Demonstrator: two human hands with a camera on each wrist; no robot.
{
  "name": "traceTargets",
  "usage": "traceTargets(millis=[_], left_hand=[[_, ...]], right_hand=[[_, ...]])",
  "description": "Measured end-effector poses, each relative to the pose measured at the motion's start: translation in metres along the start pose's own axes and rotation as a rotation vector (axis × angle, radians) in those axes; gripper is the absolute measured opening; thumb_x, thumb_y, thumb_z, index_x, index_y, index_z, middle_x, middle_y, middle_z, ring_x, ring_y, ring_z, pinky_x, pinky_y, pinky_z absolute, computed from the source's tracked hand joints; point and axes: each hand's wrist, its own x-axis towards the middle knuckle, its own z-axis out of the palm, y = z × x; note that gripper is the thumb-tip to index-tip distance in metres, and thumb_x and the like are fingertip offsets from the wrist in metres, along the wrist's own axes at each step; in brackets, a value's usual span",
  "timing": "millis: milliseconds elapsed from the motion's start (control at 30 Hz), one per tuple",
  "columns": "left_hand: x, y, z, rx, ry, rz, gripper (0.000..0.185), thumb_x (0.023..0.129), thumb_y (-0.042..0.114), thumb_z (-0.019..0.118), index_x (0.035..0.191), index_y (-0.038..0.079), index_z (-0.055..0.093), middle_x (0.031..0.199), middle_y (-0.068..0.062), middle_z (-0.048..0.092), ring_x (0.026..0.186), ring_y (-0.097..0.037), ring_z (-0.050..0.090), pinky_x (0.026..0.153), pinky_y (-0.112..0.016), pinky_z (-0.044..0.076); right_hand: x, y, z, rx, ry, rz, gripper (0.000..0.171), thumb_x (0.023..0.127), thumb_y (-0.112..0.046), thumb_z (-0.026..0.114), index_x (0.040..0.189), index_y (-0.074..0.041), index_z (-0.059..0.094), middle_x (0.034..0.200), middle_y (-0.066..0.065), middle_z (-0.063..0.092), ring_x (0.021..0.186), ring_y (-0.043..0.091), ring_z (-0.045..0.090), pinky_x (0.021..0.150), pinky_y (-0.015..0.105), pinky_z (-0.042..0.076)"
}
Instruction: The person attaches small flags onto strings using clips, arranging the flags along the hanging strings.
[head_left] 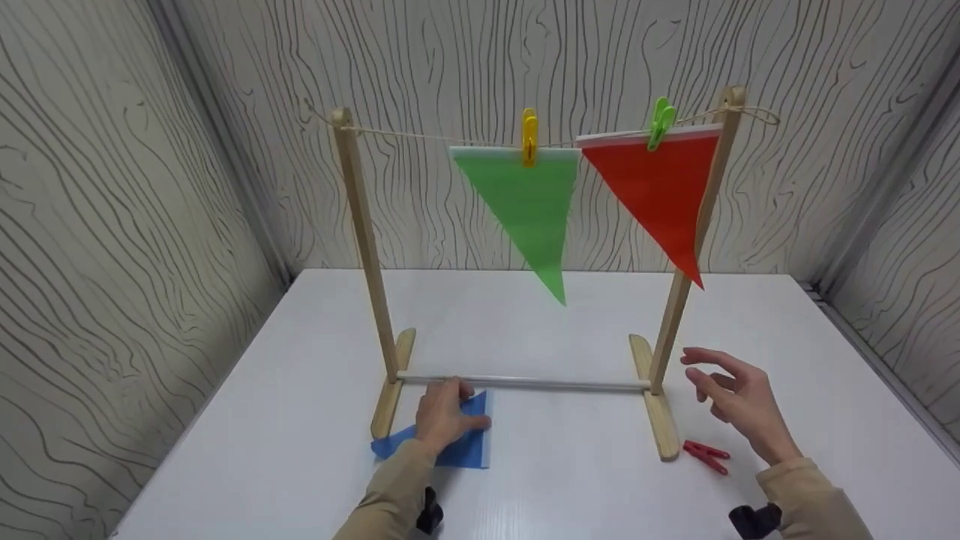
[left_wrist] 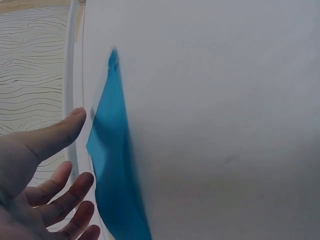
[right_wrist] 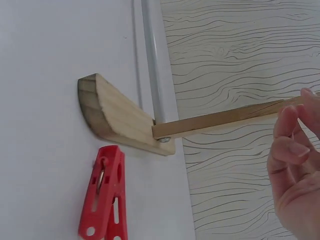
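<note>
L hand (head_left: 444,415) flat w/ fingers spread on blue flag (head_left: 469,447); R hand (head_left: 739,401) loose, empty, near red peg (head_left: 706,455)

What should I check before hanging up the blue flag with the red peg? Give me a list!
1. Blue flag within reach: ok, it lies flat on the table under the left hand.
2. Flag gripped: not ok, the fingers only rest on it.
3. Red peg ready: not ok, it lies on the table beside the stand's right foot, not held.
4. Right hand free: ok, open and holding nothing.
5. Room on the string: ok, the stretch left of the green flag is bare.
6. Green and red flag pegged: ok.
</note>
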Motion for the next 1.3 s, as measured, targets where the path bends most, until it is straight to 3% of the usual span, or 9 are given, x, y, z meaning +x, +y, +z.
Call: traceTargets(millis=[300,800,1000,1300], left_hand=[[0.003,-0.002,0.005,0.014,-0.015,-0.015,0.046,0.069,0.018,0.093,0.104,0.007,0.065,0.102,-0.009,0.066,0.096,-0.025,0.058,0.092,-0.049,0.05],[0.004,0.002,0.003,0.013,-0.042,0.008,0.049,0.067,0.013,0.092,0.106,0.001,0.065,0.1,-0.012,0.067,0.091,-0.024,0.059,0.085,-0.045,0.052],[0.005,0.002,0.004,-0.014,-0.069,-0.029,0.049,0.069,0.011,0.091,0.108,0.002,0.064,0.101,-0.011,0.065,0.092,-0.023,0.057,0.085,-0.045,0.051],[0.005,0.003,0.004,-0.038,-0.104,-0.076,0.047,0.073,0.01,0.09,0.112,0.001,0.065,0.106,-0.016,0.071,0.097,-0.031,0.066,0.089,-0.05,0.054]], right_hand=[[0.0,0.016,-0.008,-0.056,-0.105,0.157,0.046,0.1,-0.027,0.064,0.139,-0.003,0.056,0.098,-0.03,0.062,0.07,0.017,0.061,0.048,0.024,0.046],[-0.005,0.032,-0.023,-0.12,-0.257,0.309,0.056,0.099,-0.027,0.066,0.142,0.004,0.049,0.107,-0.002,0.065,0.081,0.016,0.062,0.059,0.025,0.051],[-0.01,0.043,-0.029,-0.124,-0.31,0.362,0.056,0.096,-0.026,0.069,0.138,0.006,0.051,0.111,0.008,0.066,0.083,0.017,0.062,0.062,0.026,0.052],[-0.012,0.054,-0.035,-0.159,-0.394,0.433,0.052,0.091,-0.025,0.074,0.13,0.005,0.056,0.108,0.008,0.062,0.084,0.018,0.057,0.066,0.028,0.051]])
